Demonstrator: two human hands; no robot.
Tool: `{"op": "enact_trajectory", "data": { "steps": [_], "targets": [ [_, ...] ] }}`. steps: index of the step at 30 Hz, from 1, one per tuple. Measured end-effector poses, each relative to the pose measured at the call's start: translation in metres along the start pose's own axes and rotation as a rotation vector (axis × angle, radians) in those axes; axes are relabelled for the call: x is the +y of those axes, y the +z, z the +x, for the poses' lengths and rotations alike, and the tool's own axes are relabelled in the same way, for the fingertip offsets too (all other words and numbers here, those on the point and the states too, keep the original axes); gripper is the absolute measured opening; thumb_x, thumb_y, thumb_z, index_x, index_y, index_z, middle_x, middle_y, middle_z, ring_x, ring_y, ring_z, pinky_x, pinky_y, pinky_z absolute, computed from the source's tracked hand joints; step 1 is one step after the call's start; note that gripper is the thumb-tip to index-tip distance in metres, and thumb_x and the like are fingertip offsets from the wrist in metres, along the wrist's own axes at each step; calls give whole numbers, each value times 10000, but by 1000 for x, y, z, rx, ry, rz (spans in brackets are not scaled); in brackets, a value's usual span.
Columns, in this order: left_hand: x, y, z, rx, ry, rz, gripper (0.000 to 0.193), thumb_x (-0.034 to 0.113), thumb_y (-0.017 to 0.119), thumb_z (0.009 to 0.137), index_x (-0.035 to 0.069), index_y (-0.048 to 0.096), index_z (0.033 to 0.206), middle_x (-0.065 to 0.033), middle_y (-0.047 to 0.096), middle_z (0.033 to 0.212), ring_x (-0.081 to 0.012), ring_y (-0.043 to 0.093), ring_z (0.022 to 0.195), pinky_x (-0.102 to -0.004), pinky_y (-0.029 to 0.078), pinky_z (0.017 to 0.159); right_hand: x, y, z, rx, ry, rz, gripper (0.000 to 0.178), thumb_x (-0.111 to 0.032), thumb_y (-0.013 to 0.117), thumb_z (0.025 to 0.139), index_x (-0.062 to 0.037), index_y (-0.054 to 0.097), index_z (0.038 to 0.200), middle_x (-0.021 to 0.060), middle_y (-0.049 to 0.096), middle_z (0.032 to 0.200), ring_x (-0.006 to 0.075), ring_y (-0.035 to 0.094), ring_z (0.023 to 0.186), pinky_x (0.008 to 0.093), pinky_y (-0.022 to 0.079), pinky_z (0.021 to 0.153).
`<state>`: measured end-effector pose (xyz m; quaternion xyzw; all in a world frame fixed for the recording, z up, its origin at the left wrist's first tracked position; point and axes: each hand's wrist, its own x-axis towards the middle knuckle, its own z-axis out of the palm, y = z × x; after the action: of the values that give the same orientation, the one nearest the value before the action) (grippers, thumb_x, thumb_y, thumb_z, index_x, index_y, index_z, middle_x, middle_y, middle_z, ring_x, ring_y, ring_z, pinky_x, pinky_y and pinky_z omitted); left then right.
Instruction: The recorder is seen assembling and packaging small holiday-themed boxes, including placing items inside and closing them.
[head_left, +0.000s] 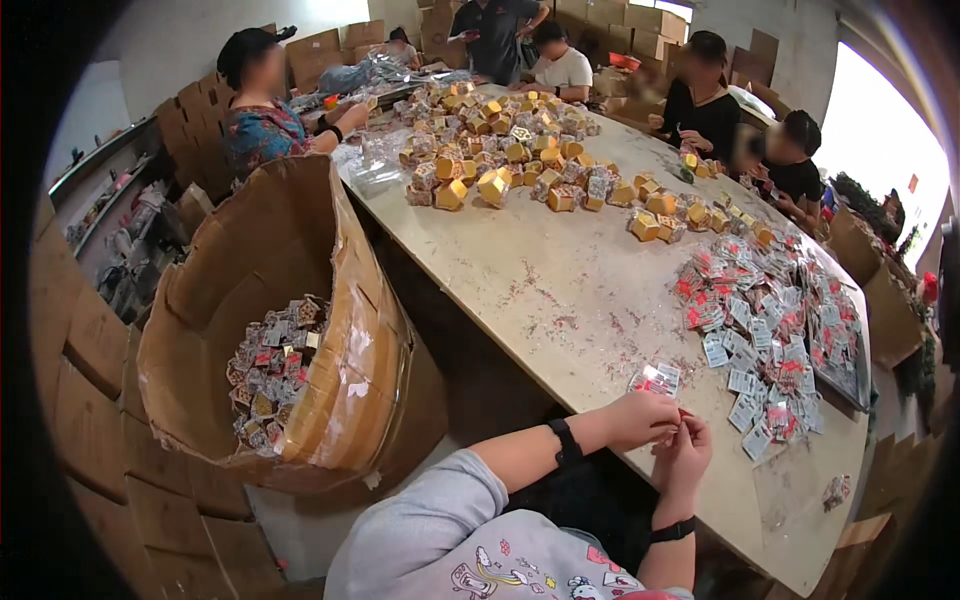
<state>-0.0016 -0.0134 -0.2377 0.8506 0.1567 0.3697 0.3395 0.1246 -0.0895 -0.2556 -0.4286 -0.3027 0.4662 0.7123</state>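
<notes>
Over the table's near edge, my left hand (pixel 642 420) and my right hand (pixel 687 450) meet with their fingertips pinched together. A speck of red shows between the fingers, too small to name. Just beyond my left hand is a small clear packet (pixel 657 378) with a pale label; whether my fingers hold it or it lies on the table I cannot tell. To the right spreads a heap of similar small packets (pixel 752 340), with pale labels and red bits. Some of them lie by a dark-edged tray (pixel 850 385).
Left of the table stands a large open carton (pixel 365 370), partly filled with small wrapped pieces (pixel 275 370). Many yellow hexagonal boxes (pixel 493 187) are piled along the table (pixel 470 265). One small packet (pixel 836 491) lies near the right corner. Several people sit or stand around the far sides.
</notes>
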Motion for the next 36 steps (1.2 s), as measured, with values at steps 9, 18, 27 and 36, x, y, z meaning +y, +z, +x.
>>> {"op": "enact_trajectory", "data": {
  "steps": [9, 18, 27, 36],
  "targets": [
    [5, 8, 2, 25, -44, 256, 106, 138, 613, 777, 47, 568, 807, -121, 571, 753, -326, 571, 727, -393, 458, 639, 6, -1, 2, 40, 22, -98, 78, 11, 467, 882, 8, 519, 940, 55, 556, 742, 84, 513, 539, 227, 459, 472],
    [-5, 20, 2, 78, -184, 405, 144, 105, 631, 688, 47, 571, 805, -132, 571, 765, -330, 573, 753, -408, 464, 661, 0, -2, -4, -156, -78, -395, 276, 48, 427, 876, 37, 513, 1138, 88, 582, 979, 86, 553, 627, 222, 467, 530],
    [-3, 17, -3, 65, -33, 432, 194, 90, 636, 630, 55, 543, 797, -101, 546, 824, -294, 550, 777, -382, 450, 684, 13, -4, -3, -106, -16, -240, 309, 44, 445, 873, 49, 497, 1177, 116, 573, 1086, 129, 577, 820, 219, 492, 589],
    [-1, 7, 1, 71, 10, 232, 147, 142, 610, 732, 23, 539, 783, -148, 567, 746, -337, 580, 717, -397, 467, 624, 24, -22, 11, -30, -225, -417, 204, -35, 478, 912, 29, 581, 1076, 37, 602, 877, 72, 551, 690, 184, 446, 573]
  ]
}}
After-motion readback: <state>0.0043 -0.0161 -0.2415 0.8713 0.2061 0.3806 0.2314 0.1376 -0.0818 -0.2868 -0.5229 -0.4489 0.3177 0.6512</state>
